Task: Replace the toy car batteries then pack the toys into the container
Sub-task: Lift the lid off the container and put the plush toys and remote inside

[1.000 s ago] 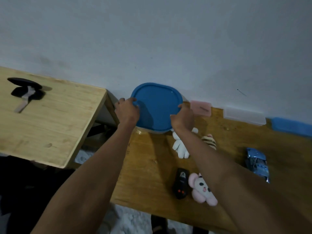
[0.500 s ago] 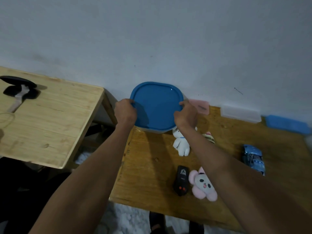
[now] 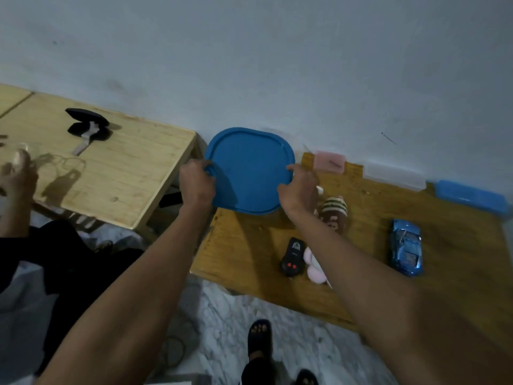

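A blue lid (image 3: 249, 170) covers the container at the back left corner of the darker wooden table (image 3: 244, 245). My left hand (image 3: 196, 182) grips the lid's left edge and my right hand (image 3: 298, 190) grips its right edge. The blue toy car (image 3: 405, 247) lies to the right on the table. A black remote (image 3: 293, 257) lies near the front edge beside a pink plush toy (image 3: 313, 266), partly hidden by my right forearm. A striped plush toy (image 3: 334, 211) lies just right of my right hand.
A lighter wooden table (image 3: 116, 173) stands to the left with an open black case (image 3: 87, 125) on it. Another person's hand (image 3: 16, 176) shows at the far left. Pink (image 3: 329, 161), clear (image 3: 394, 177) and blue boxes (image 3: 472, 197) line the wall. A sandalled foot (image 3: 259, 339) is on the floor.
The view has shifted, showing more floor and the left table. Both hands stay on the lid's edges. My right forearm now covers the white plush and part of the pink one.
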A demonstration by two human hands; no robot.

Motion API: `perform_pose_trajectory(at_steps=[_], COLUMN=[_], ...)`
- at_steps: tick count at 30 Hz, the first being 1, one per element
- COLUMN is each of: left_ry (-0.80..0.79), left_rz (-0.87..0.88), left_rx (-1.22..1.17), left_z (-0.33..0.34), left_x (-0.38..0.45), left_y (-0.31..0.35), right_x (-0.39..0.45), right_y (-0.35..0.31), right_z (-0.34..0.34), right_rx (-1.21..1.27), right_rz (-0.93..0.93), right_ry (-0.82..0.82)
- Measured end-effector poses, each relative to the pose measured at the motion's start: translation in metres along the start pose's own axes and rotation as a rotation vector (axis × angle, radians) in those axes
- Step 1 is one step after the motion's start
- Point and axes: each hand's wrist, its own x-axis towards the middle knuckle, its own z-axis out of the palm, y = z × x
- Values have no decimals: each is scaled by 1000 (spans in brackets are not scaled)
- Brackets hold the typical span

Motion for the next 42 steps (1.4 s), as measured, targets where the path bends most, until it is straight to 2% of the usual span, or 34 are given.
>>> perform_pose_trajectory(at_steps=[5, 9, 16, 21, 26, 30, 34, 37, 42], left_ry=[54, 39, -56, -182, -209, -229, -323, -408, -505], left_rz=[-76, -123, -140, -140, -153, -3, 167, 252, 239], left_rx=[59, 56, 98, 133, 261, 198, 43, -22, -21], left_z=[-14, -9, 11, 27, 37, 53, 88, 118, 160], left_x=[-79, -123, -136, -131, -127, -115, -107, -106, -103], left_y=[-29, -61, -87, -98, -83, -29, 30, 60, 83], right_x=[-60, -96, -103, -97, -84, -58, -32, -17, 6], right_y=[29, 58, 75, 69, 66, 78, 105, 121, 143], right_z=[14, 33, 53, 57, 36, 8, -20, -37, -38], right_rx=[5, -69, -302, -514, -426, -272, -141, -158, -95], right_rz=[-27, -30, -10, -39, -22, 64, 110, 249, 299], right_ry=[-112, -223, -355, -455, -352, -158, 28, 28, -22])
